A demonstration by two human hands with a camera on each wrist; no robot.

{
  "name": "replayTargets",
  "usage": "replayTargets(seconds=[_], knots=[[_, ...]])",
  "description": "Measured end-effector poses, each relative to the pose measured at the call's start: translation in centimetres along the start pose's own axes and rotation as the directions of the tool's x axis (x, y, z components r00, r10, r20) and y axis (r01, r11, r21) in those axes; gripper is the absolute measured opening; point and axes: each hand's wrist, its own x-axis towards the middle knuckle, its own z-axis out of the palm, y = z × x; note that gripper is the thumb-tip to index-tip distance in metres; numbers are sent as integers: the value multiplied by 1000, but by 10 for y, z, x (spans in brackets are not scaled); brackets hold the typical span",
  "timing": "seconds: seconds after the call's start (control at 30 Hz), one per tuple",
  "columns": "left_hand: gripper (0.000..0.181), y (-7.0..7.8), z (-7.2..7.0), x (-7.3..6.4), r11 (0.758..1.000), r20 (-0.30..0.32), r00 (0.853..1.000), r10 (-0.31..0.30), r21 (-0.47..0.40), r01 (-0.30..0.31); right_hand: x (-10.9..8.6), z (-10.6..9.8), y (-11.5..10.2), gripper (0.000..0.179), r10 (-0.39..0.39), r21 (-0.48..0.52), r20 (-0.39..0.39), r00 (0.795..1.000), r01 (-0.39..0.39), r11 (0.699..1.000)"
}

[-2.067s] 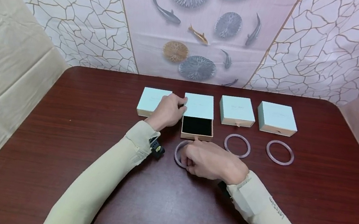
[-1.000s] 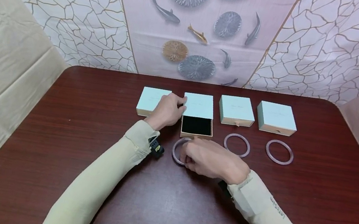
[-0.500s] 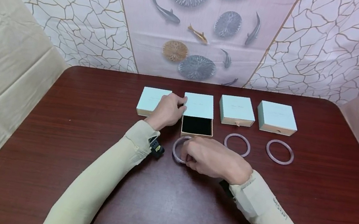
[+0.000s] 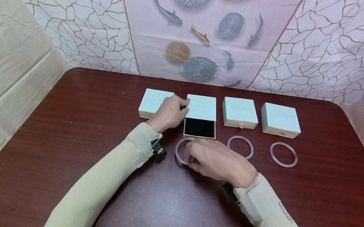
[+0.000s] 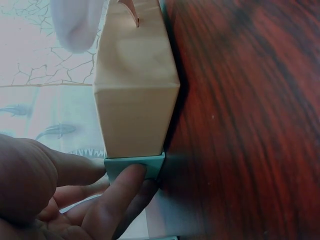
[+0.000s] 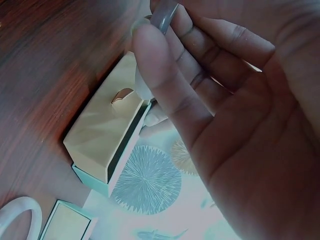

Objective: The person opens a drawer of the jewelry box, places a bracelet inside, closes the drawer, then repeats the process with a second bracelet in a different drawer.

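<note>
In the head view, my left hand [image 4: 169, 112] grips the left edge of a mint box sleeve [image 4: 202, 108]; the left wrist view shows thumb and fingers at its corner. A cream drawer [image 5: 132, 122] with a ribbon tab stands partly pulled out of that sleeve. Its black lining [image 4: 199, 128] shows, with nothing lying on it. My right hand [image 4: 219, 161] pinches a pale purple bangle [image 4: 178, 149] between thumb and fingers, just in front of the drawer. The hand hides the bangle's right part.
Two more purple bangles, a nearer one [image 4: 251, 152] and a farther one [image 4: 282, 164], lie to the right. Closed mint boxes stand along the back: one left box [image 4: 153, 101], one right box [image 4: 240, 113] and a far right box [image 4: 281, 120]. A patterned cloth [image 4: 198, 52] hangs behind the table [image 4: 40, 127].
My right hand has moved the bangle slightly left and away from me, closer to the drawer front. My left hand and the box have stayed put.
</note>
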Motion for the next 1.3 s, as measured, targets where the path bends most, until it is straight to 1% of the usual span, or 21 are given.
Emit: replayTargets(seconds=[0.23,0.47,0.77,1.0,1.3], knots=[[38,0,0,0,1000,-7,1000,7,6,-7,-3,-2,2,22,6,-2,-18,1000,-6,1000],[38,0,0,0,1000,-10,1000,14,10,-13,-4,-4,3,18,53,8,-6,999,-53,999],[39,1,0,0,1000,-5,1000,3,4,-3,-3,-4,4,23,26,-2,-30,999,-26,1000],[39,1,1,0,1000,-4,1000,8,-2,-8,-4,-4,7,19,42,-16,-25,999,-42,999],[39,0,0,0,1000,3,1000,-2,-21,2,-4,-5,9,17,37,-21,-47,998,-38,999]])
